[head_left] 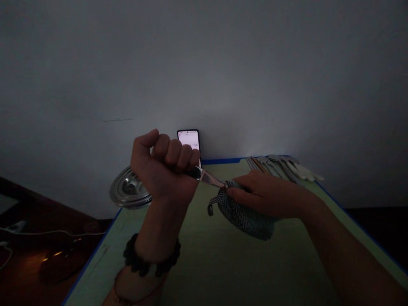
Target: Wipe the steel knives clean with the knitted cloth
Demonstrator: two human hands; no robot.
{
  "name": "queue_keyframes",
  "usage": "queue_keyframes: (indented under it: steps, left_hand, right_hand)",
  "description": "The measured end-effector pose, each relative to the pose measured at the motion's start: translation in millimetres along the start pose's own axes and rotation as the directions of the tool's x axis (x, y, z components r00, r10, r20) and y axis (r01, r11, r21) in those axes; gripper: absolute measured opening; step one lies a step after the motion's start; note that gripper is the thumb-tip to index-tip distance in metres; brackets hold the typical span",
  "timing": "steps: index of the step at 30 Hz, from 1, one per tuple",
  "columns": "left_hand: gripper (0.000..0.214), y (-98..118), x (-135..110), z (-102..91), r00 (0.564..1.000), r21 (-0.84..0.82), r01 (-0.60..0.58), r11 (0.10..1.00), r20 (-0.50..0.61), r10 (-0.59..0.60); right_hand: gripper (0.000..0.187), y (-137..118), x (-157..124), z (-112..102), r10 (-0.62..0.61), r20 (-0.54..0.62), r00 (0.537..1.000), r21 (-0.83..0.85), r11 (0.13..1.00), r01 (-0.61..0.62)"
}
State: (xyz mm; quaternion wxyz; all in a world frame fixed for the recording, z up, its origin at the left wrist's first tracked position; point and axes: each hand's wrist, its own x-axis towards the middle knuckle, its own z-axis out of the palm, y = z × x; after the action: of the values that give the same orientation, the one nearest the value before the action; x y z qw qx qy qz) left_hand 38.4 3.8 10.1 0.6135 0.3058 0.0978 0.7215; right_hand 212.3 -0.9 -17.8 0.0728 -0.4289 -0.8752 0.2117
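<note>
My left hand (164, 170) is a closed fist around the dark handle of a metal utensil (208, 178), whose shiny shaft points right. My right hand (266, 193) pinches a checked cloth (245, 216) around the far end of that utensil; the utensil's tip is hidden in the cloth. Both hands hover just above a pale green table (207, 263) with a blue rim. A dark bead bracelet sits on my left wrist.
A row of several spoons and utensils (280, 168) lies at the table's far right. A stack of steel plates (129, 191) sits at the far left corner. A lit phone (189, 142) leans against the wall. A dark wooden surface with a cable (47, 242) is left.
</note>
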Motion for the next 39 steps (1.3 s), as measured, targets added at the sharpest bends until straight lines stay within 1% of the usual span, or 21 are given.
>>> queue_keyframes:
  steps: [12,19,24,29,35,39]
  left_hand:
    - [0.042,0.4,0.4,0.1,1.000,-0.008,0.010,1.000,-0.004,-0.010]
    - [0.042,1.1,0.3,-0.8,1.000,0.002,-0.002,1.000,-0.010,0.002]
    - [0.043,1.1,-0.2,-0.1,1.000,-0.003,-0.002,1.000,-0.016,0.002]
    - [0.043,0.8,-0.2,-0.1,1.000,0.008,-0.013,1.000,-0.009,0.013]
    - [0.043,0.9,0.0,0.6,0.999,0.057,-0.007,0.998,-0.048,0.009]
    - [0.042,0.7,-0.2,0.6,1.000,0.040,-0.020,0.999,-0.016,0.020]
  right_hand:
    - [0.030,2.7,-1.1,-1.4,-0.024,0.050,0.998,0.017,1.000,0.023]
    - [0.036,3.5,-0.4,0.8,-0.052,0.007,0.999,-0.023,0.998,0.052]
    - [0.036,3.3,-0.6,1.2,-0.067,-0.023,0.997,-0.040,0.997,0.066]
    - [0.037,3.6,-1.4,1.2,-0.060,-0.003,0.998,-0.025,0.998,0.060]
    - [0.036,4.4,-0.7,1.4,-0.042,0.026,0.999,-0.026,0.999,0.042]
    - [0.037,4.1,-0.2,1.0,-0.062,0.018,0.998,-0.027,0.998,0.062]
